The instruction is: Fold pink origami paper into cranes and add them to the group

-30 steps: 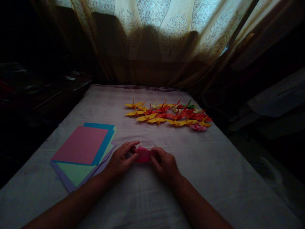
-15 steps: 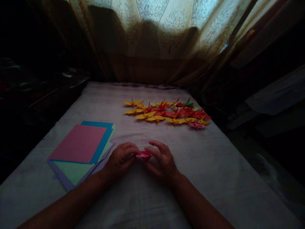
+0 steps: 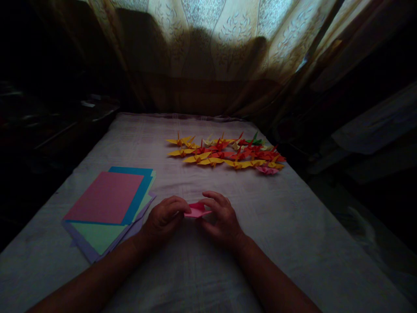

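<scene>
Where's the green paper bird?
In the head view, the green paper bird is toward the right in the back of the flock, just right of a red bird.

My folded paper (image 3: 196,212): pink, deeper reddish pink on inner face. Near it, plain sheets: dusty pink sheet (image 3: 106,198) on top, blue sheets (image 3: 140,196), pale green sheet (image 3: 97,238), lavender sheets (image 3: 82,244). Paper cranes: yellow-orange cranes (image 3: 196,158), red cranes (image 3: 243,155), cream crane (image 3: 207,142), green crane (image 3: 254,141), pink crane (image 3: 267,170). Cloth (image 3: 208,269) before me: pale greyish lilac, faint plaid. Curtain (image 3: 231,39): cream-gold, leafy branch motifs, speckled bluish-white bands.
</scene>
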Demonstrator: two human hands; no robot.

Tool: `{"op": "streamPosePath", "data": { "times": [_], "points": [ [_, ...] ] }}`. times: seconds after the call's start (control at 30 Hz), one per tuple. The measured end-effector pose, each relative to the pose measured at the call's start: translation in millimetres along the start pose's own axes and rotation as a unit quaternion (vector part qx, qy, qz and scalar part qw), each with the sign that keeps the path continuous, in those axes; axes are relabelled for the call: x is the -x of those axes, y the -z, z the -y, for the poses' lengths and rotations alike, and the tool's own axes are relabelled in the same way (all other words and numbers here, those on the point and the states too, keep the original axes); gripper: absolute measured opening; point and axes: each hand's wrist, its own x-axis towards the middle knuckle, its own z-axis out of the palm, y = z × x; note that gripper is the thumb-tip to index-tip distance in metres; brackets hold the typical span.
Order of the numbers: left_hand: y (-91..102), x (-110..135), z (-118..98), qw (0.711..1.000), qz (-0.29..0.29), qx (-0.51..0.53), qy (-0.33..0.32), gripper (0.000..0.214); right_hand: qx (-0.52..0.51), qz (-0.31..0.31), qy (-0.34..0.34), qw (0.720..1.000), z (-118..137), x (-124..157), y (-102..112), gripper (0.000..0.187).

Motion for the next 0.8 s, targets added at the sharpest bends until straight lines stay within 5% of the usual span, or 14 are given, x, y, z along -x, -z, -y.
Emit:
{"op": "streamPosePath", "data": {
  "times": [0.17,0.43,0.57,0.7,0.8],
  "points": [
    [-0.5,-0.2,0.7,0.999,-0.013,0.033,-0.015,0.019,0.005,-0.017,-0.005,1.000,-2.2,0.1,-1.6,0.033],
    [-4.7,3.4,6.9,0.995,-0.054,0.029,0.084,0.012,0.007,-0.009,-0.006,1.000,-2.4,-1.0,-2.1,0.011],
    [-6.1,2.9,8.0,0.982,-0.045,0.047,0.179,0.014,-0.037,0.001,-0.022,0.999,-2.3,-1.5,-2.4,0.018],
    [-5.5,2.0,5.1,0.979,-0.013,0.062,0.194,0.015,-0.041,-0.018,-0.027,0.999,-3.0,0.7,-3.3,0.043],
    [-5.7,2.8,3.5,0.976,-0.002,0.080,0.201,0.016,-0.060,0.005,-0.014,0.998,-0.9,0.0,-2.4,0.033]
  ]
}}
